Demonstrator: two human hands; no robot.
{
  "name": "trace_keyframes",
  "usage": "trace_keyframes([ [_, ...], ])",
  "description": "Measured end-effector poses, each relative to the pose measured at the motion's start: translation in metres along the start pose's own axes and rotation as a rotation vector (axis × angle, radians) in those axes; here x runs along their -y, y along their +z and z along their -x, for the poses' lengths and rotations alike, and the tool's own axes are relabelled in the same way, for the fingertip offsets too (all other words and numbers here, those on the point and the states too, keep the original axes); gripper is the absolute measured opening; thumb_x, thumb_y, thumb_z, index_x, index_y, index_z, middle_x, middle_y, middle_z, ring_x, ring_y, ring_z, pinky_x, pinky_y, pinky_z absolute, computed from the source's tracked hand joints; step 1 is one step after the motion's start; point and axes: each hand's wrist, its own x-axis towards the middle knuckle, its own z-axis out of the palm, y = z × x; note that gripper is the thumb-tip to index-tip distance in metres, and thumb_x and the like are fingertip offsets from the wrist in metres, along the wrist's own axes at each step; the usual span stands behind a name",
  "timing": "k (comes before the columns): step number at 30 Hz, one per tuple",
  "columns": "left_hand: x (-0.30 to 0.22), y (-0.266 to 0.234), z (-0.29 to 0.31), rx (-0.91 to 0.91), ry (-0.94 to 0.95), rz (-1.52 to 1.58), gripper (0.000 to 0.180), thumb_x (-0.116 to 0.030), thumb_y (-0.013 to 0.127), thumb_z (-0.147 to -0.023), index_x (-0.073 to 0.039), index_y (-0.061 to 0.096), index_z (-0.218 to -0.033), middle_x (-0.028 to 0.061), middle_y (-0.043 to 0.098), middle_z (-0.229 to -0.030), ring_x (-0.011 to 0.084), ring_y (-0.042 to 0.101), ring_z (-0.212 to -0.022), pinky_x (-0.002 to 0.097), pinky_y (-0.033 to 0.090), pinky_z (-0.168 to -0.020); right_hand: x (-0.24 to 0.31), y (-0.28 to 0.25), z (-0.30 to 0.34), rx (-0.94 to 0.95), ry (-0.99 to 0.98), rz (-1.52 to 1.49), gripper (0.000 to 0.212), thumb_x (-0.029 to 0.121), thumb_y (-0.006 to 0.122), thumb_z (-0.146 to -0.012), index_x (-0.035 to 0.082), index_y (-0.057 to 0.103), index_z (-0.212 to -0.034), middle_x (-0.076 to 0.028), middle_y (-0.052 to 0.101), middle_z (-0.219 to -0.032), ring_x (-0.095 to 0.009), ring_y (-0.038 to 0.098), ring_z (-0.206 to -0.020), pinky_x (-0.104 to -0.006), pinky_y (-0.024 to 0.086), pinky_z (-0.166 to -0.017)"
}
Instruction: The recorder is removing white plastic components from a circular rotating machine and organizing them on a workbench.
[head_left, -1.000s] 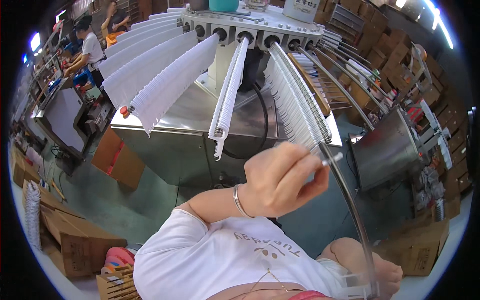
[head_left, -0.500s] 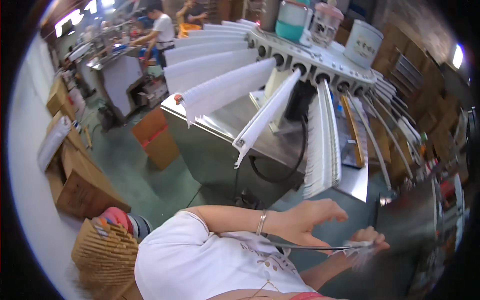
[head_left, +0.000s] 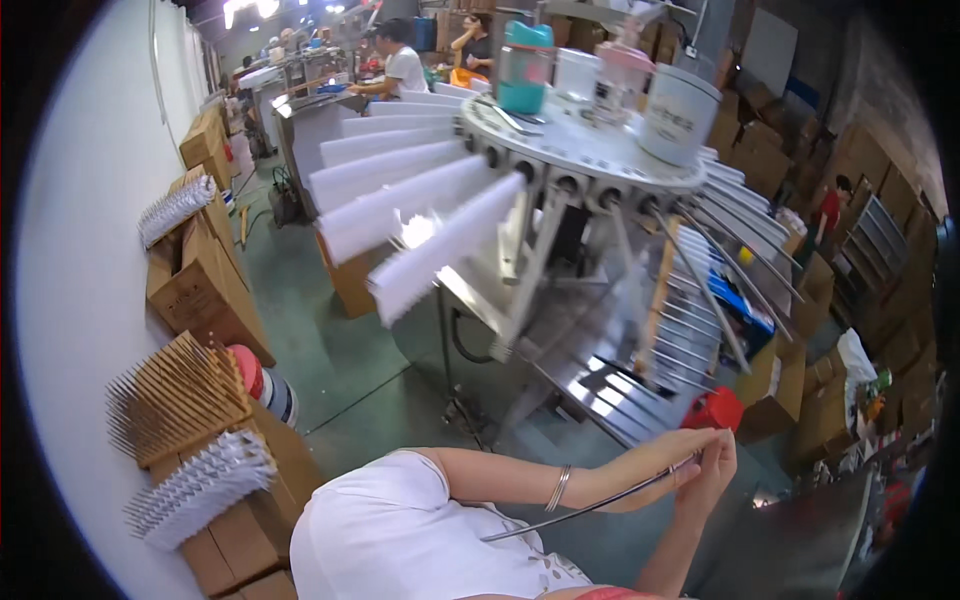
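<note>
A thin metal rod (head_left: 585,512) runs slantwise from beside my white shirt up to both hands. My left hand (head_left: 640,482), a bangle on its wrist, lies along the rod's upper part with fingers closed toward its end. There my right hand (head_left: 711,468) meets it, its fingers bent around the tip. The fingers partly hide that end of the rod, so whether anything sits on it cannot be seen. Beyond the hands stands a round white machine top (head_left: 560,150) with arms all round. White pleated strips (head_left: 450,240) hang on its left arms, while several front and right arms are bare rods.
A slatted rack of metal rods (head_left: 685,310) and a red container (head_left: 714,409) lie just beyond my hands. At left, cardboard boxes (head_left: 205,300) carry a spiky wooden rack (head_left: 180,400) and white spiky bundles (head_left: 205,490). A co-worker in white (head_left: 403,70) stands far off.
The view has shifted. My left hand has gone from open above the rod to closed at its end beside my right. The white wispy material in my right hand no longer shows.
</note>
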Motion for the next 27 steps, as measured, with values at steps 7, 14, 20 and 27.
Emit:
trace_keyframes([
  [7, 0.047, 0.112, -0.072, -0.212, 0.084, -0.2, 0.033, -0.001, 0.052, -0.087, -0.003, 0.047, -0.119, 0.0132, 0.049, -0.1, 0.0271, 0.051, -0.09, 0.0316, 0.042, -0.081, 0.042, -0.117, -0.006, -0.152, -0.011, 0.33, 0.025, 0.026, 0.06, -0.089, 0.005, 0.049, -0.085, 0.002, 0.046, -0.076, -0.007, 0.041, -0.068, -0.0204, 0.034, -0.061],
  [14, 0.131, 0.151, -0.173, -0.552, 0.091, -0.506, 0.019, -0.01, 0.05, -0.091, -0.004, 0.048, -0.109, 0.0151, 0.046, -0.091, 0.0293, 0.05, -0.079, 0.0348, 0.042, -0.07, 0.086, -0.155, 0.037, 0.245, -0.602, 1.12, 0.037, 0.026, 0.069, -0.08, 0.004, 0.052, -0.104, -0.011, 0.048, -0.093, -0.027, 0.048, -0.081, -0.0381, 0.04, -0.074],
  [20, 0.195, 0.164, -0.24, -0.741, 0.081, -0.69, 0.019, -0.01, 0.053, -0.09, -0.004, 0.047, -0.107, 0.0162, 0.046, -0.094, 0.033, 0.051, -0.08, 0.0376, 0.044, -0.07, 0.048, -0.241, -0.041, 0.24, -0.745, 1.15, 0.02, 0.017, 0.064, -0.083, 0.0, 0.059, -0.09, -0.012, 0.052, -0.083, -0.029, 0.05, -0.076, -0.0388, 0.04, -0.069],
  [27, 0.258, 0.154, -0.299, -0.829, -0.027, -0.751, 0.049, -0.016, 0.066, -0.082, -0.001, 0.039, -0.121, 0.0181, 0.045, -0.101, 0.0311, 0.05, -0.091, 0.0371, 0.043, -0.078, 0.005, -0.303, -0.179, 0.29, -0.532, 0.618, 0.026, 0.021, 0.055, -0.091, -0.005, 0.06, -0.087, -0.012, 0.056, -0.083, -0.021, 0.053, -0.073, -0.0293, 0.042, -0.066],
])
